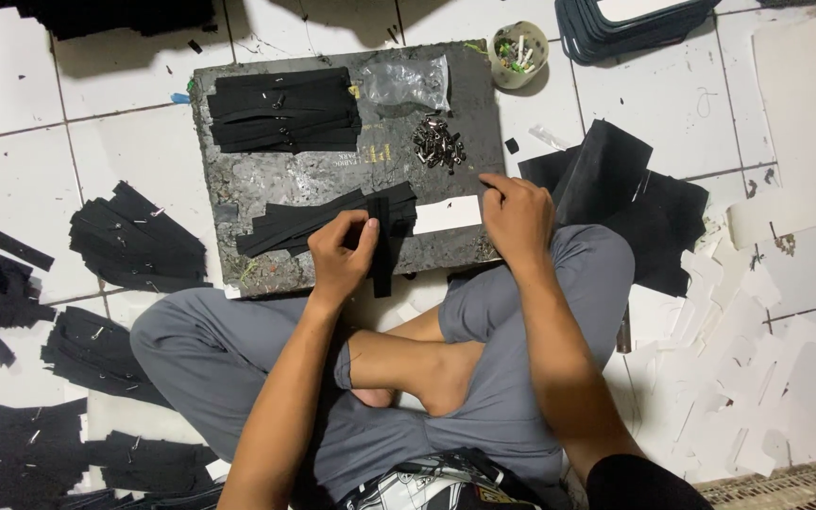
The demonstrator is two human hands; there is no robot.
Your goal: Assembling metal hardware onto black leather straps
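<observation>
Black, soft and light, the fabric strip (pixel 382 247) lies across the board's (pixel 332 175) near edge, pinched mid-length by the left hand (pixel 342 253), probably best held there, while the right hand (pixel 516 215) rests half-curled, holding nothing visible.

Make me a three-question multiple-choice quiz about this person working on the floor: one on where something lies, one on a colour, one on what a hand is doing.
1. Where is the pile of small metal pieces?
A. on the dark board
B. in the round cup
C. on the person's lap

2. What colour are the fabric strips?
A. white
B. black
C. red

3. What is the left hand doing?
A. resting flat on the tiles
B. holding the cup
C. pinching a black strip

Answers: 1 A, the pieces sit on the board near its right edge. 2 B, every stack is black. 3 C, thumb and fingers close on the strip at the board's near edge.
</observation>
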